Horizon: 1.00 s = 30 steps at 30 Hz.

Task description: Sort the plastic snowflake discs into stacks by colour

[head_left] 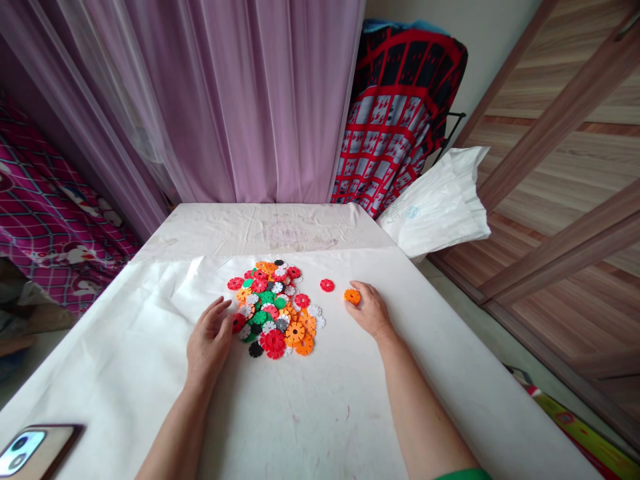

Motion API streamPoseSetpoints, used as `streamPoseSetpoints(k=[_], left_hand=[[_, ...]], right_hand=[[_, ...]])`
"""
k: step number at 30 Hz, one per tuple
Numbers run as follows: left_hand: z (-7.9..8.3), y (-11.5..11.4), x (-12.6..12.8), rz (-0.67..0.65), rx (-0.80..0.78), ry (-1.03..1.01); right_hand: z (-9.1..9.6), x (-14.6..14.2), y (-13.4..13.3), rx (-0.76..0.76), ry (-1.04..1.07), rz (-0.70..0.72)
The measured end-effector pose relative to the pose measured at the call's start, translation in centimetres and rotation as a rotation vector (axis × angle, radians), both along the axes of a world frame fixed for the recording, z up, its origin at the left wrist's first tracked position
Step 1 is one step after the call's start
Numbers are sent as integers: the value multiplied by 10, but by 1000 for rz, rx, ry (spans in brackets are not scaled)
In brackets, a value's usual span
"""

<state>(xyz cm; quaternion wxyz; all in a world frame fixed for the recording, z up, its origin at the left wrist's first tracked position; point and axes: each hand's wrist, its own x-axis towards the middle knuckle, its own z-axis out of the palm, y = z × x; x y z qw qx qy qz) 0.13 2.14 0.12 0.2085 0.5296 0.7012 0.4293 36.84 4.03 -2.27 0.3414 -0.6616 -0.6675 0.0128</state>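
Observation:
A pile of notched plastic discs [273, 310] in red, orange, green, white, grey and black lies in the middle of the table. To its left is my left hand [207, 343], fingers loosely apart and holding nothing. A red notched disc [239, 324] at the pile's edge is close by that hand; whether they touch I cannot tell. On the right, my right hand [371, 312] pinches an orange notched disc [352, 297] between thumb and fingers. One red notched disc [327, 285] lies alone between the pile and my right hand.
The white-covered table [320, 420] carries a phone [25, 453] at its near left corner. A white bag [435, 207] stands against the far right edge. Behind are a purple curtain [280, 100], a red-and-black patterned cloth [390, 113] and wooden doors [565, 173].

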Motion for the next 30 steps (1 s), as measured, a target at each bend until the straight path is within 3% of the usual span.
streamPoseSetpoints(k=[7, 11, 14, 16, 19, 21, 30], left_hand=[[0, 0, 2, -11, 9, -8], [1, 0, 3, -8, 15, -10], [1, 0, 2, -7, 21, -7], [2, 0, 2, -7, 28, -7], [3, 0, 3, -4, 26, -6], [3, 0, 3, -1, 24, -2], [2, 0, 3, -5, 48, 9]], right_hand=[[-4, 3, 1, -41, -36, 6], [8, -2, -1, -4, -59, -17], [25, -25, -7, 48, -75, 30], [35, -51, -14, 34, -86, 155], [40, -91, -27, -46, -95, 357], [39, -108, -35, -82, -93, 418], [37, -112, -39, -159, -202, 426]])
